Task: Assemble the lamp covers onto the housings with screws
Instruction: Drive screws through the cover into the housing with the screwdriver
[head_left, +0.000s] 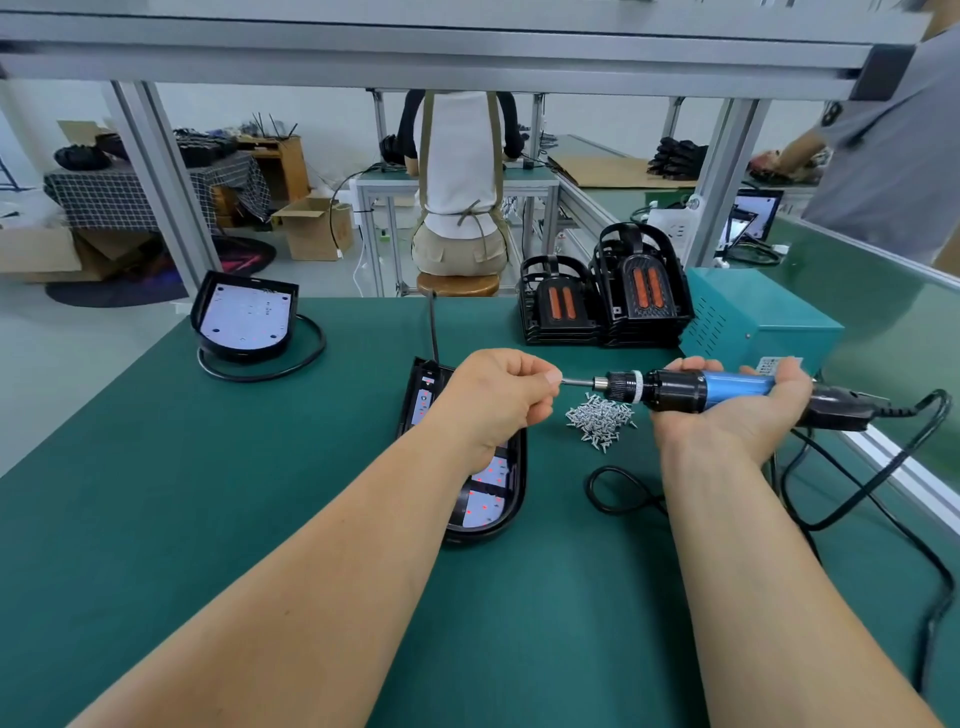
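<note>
Pointing left along its level axis, the electric screwdriver (691, 389) lies in the wrapped grip of the right hand (737, 415), its bit tip pinched by the left hand (493, 395), with the screws (600, 422) heaped just below and the housing (501, 512) on the worktop (249, 493) under the left wrist.

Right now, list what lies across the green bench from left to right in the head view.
Lamp housing with looped cable → open lamp housing → pile of screws → right hand gripping the screwdriver.
</note>
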